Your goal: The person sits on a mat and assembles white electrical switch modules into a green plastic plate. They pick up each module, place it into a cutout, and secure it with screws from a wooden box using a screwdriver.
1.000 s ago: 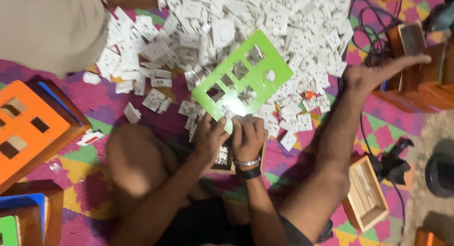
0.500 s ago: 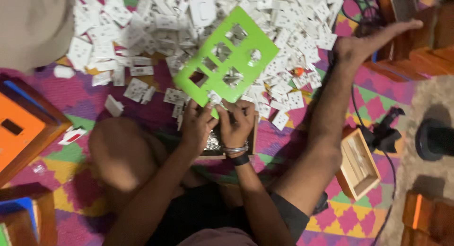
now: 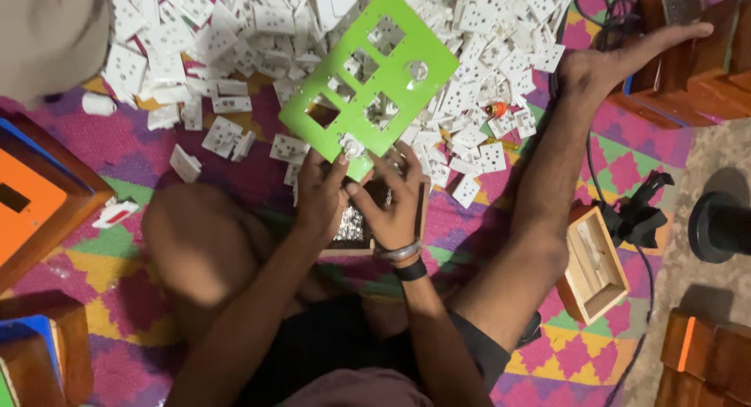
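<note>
At the far left, an orange-faced wooden box with a dark slot (image 3: pixel 31 211) is lying on the patterned mat of pink, purple, yellow and green woven squares (image 3: pixel 626 172). Below it, a blue-faced wooden box (image 3: pixel 35 348) is sitting at the lower left corner. Further right, a wide heap of small white plastic socket pieces (image 3: pixel 235 47) is spreading across the top of the mat, some lying loose near the person's bent knee.

The left hand (image 3: pixel 321 196) is clenching the lower edge of a bright green flat plastic plate with rectangular cut-outs (image 3: pixel 368 82), thumb pressing on its face. The plate is tilting up over the white heap, its lower corner meeting both hands. On that corner a small silvery round fitting (image 3: pixel 350 147) is sitting between the thumbs. The right hand (image 3: pixel 395 200) is grasping the same corner from the other side, fingers curling behind the plate; the wrist is wearing a metal bangle and a black band (image 3: pixel 407 260). Beneath the hands, a small dark wooden tray holding shiny bits (image 3: pixel 356 231) is resting by the lap.

To the right, the person's bare foot (image 3: pixel 626 59) is stretching out toward stacked brown wooden boxes (image 3: pixel 696 55). Lower right, an open pale wooden box (image 3: pixel 594 266) is lying beside a black cable (image 3: pixel 594 180).
</note>
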